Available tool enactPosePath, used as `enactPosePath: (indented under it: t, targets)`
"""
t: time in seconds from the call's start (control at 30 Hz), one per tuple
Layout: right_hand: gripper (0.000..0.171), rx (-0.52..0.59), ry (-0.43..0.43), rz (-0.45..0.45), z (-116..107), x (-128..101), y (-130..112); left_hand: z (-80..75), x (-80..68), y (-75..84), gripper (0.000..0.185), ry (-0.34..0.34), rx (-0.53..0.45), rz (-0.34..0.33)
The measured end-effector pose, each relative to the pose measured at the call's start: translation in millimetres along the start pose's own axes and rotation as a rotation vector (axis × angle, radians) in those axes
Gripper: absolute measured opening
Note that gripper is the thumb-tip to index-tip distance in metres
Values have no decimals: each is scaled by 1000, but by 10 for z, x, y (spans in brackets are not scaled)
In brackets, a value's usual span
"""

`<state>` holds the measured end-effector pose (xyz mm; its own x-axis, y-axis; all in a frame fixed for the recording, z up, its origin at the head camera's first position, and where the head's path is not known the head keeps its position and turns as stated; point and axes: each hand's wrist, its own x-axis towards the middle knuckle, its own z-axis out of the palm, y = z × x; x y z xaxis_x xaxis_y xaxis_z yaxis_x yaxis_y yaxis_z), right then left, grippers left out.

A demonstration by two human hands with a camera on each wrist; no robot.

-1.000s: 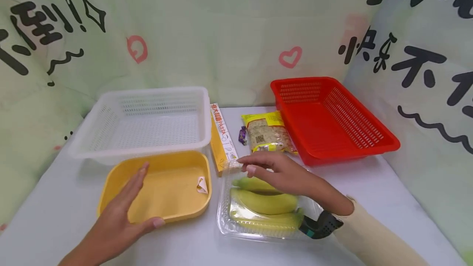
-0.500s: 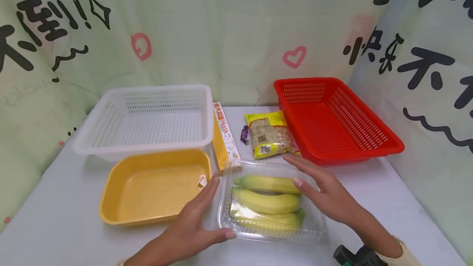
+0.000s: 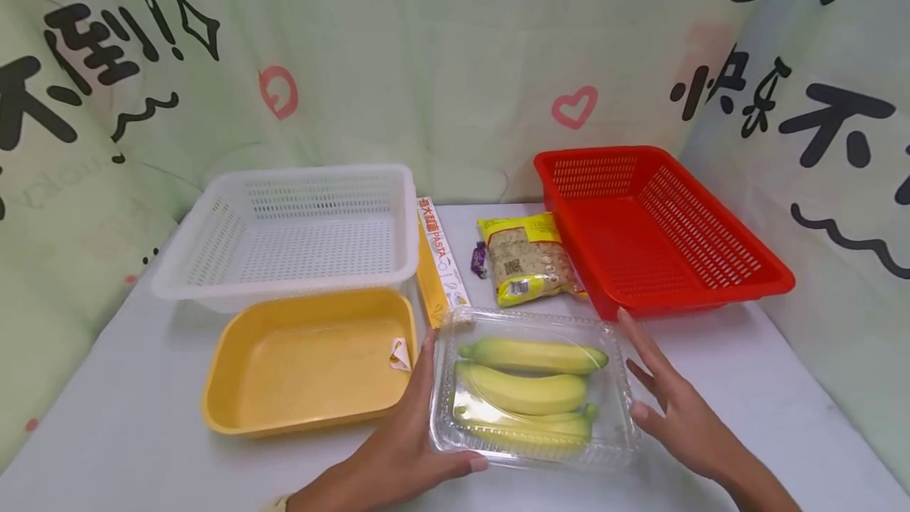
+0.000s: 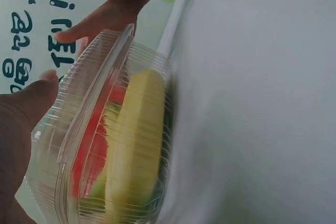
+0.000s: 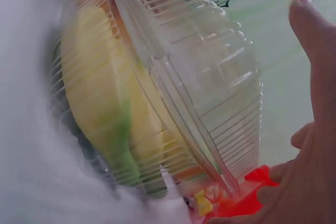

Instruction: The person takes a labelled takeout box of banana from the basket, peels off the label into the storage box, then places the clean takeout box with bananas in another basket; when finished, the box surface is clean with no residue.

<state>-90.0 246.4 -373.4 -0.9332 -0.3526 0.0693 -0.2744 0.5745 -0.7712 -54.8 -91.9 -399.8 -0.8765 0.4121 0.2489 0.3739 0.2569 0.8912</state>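
Observation:
A clear plastic clamshell box (image 3: 540,322) holding three yellow-green bananas (image 3: 529,392) lies shut on the table's front middle. My left hand (image 3: 425,417) lies along its left side with straight fingers, and the thumb rests at the front left corner. On the box's right side my right hand (image 3: 652,385) is open, fingers straight and spread, at or just off the wall. The left wrist view shows the box (image 4: 121,145) side-on, with my left thumb (image 4: 26,103) at its lid edge. In the right wrist view the box (image 5: 157,93) fills the frame beside my right hand (image 5: 315,129).
A yellow tray (image 3: 220,385) sits just left of the box, with a white basket (image 3: 284,180) behind it. A red basket (image 3: 661,235) stands at the back right. Between the baskets lie a pasta box (image 3: 437,259), a purple candy (image 3: 479,259) and a yellow food packet (image 3: 526,259).
My left hand moved from over the yellow tray to the box's left side. My right hand came off the top of the box and went to its right side.

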Motion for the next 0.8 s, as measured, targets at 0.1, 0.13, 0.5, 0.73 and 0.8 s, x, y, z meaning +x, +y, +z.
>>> enactPosePath:
  t: [0.1,0.13,0.5,0.73,0.8]
  targets:
    - [118,73,-100,-1,-10,-51,68,-3,4,-23,131,-8,7,12]
    - [124,92,-132,2,-16,-69,88,1,7,-28,133,-9,8,5]
    - [133,233,-371,181,-13,-188,169,126,46,-110,147,65,81,-30]
    - [133,157,-325,217,42,-158,181,156,83,-108,138,32,84,-95]
    - [132,122,-283,207,53,-135,185,158,98,-111,131,28,72,-95]
